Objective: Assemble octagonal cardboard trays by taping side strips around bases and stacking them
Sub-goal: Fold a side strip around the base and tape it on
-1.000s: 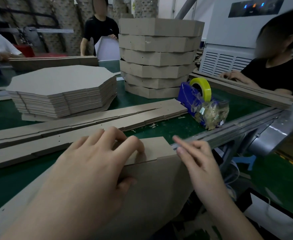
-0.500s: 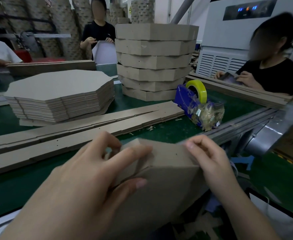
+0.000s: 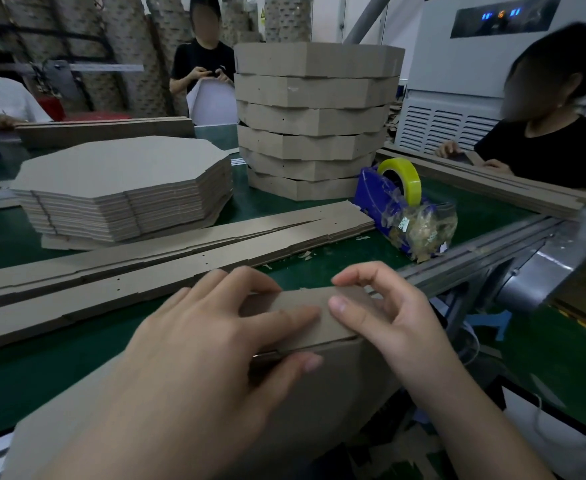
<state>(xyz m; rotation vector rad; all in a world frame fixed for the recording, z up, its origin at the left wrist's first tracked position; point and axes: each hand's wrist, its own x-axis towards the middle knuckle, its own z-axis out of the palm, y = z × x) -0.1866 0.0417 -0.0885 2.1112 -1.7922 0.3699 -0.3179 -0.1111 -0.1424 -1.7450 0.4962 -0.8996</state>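
Note:
A cardboard base (image 3: 326, 393) leans over the near edge of the green table, with a side strip (image 3: 305, 306) folded along its top edge. My left hand (image 3: 194, 362) grips that edge, fingers over the strip and thumb under it. My right hand (image 3: 385, 317) pinches the strip's right end between thumb and fingers. Loose side strips (image 3: 166, 265) lie flat across the table just beyond. A pile of flat octagonal bases (image 3: 125, 188) sits at the left. A tall stack of finished trays (image 3: 315, 123) stands behind the middle.
A blue tape dispenser (image 3: 385, 202) with a yellow roll sits right of the strips, scraps of used tape bunched on it. The metal table rail (image 3: 475, 258) runs along the right. Three people stand or sit around the far and right sides. More strips (image 3: 485, 185) lie at the right.
The base has tipped up from lying flat and the strip is folded down over its edge. Both hands closed in on the strip's end; my right hand went from touching to pinching.

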